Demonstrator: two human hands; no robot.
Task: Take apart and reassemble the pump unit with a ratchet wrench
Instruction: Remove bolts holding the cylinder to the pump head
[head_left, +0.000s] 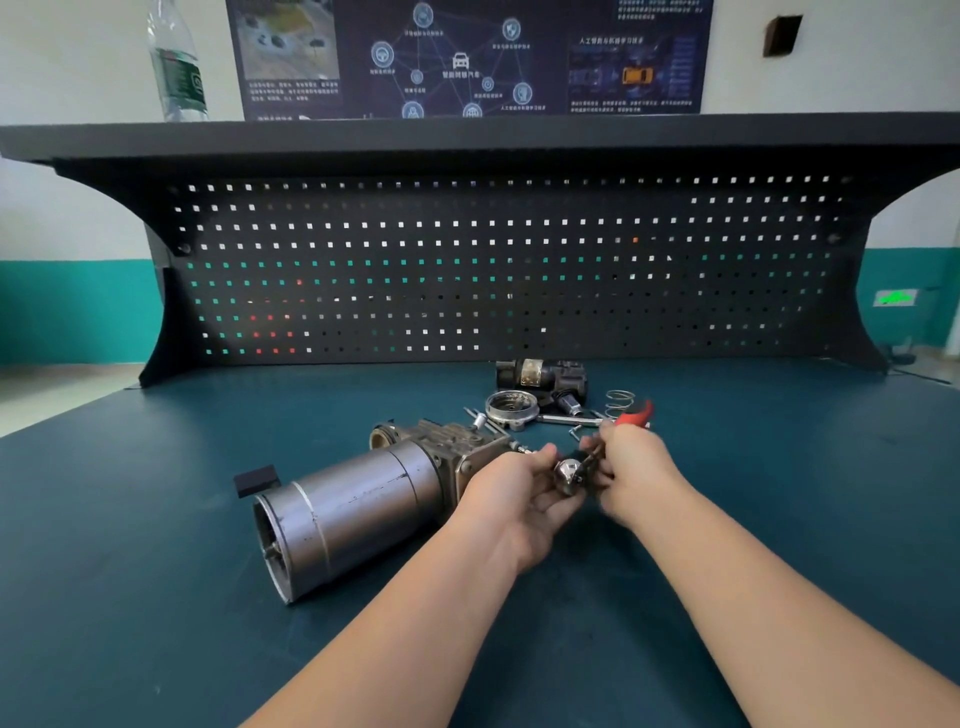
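The pump unit (358, 499), a grey metal cylinder with a cast head, lies on its side on the green bench top (156, 519). Just right of its head, my left hand (519, 493) holds a shiny rounded ratchet head (569, 474) in its curled fingers. My right hand (631, 470) grips the dark part of the same tool from the right; motion blur hides the detail. Behind the hands lie a metal ring cover (511, 408), a black pump part (543, 378), a coil spring (620, 401), several bolts (485, 418) and a red-handled tool (636, 414).
A small black block (255, 479) lies left of the pump. A black pegboard back panel (493, 270) rises behind the bench, with a shelf above it carrying a water bottle (176, 62). Bare bench surface stretches to the left and right of my arms.
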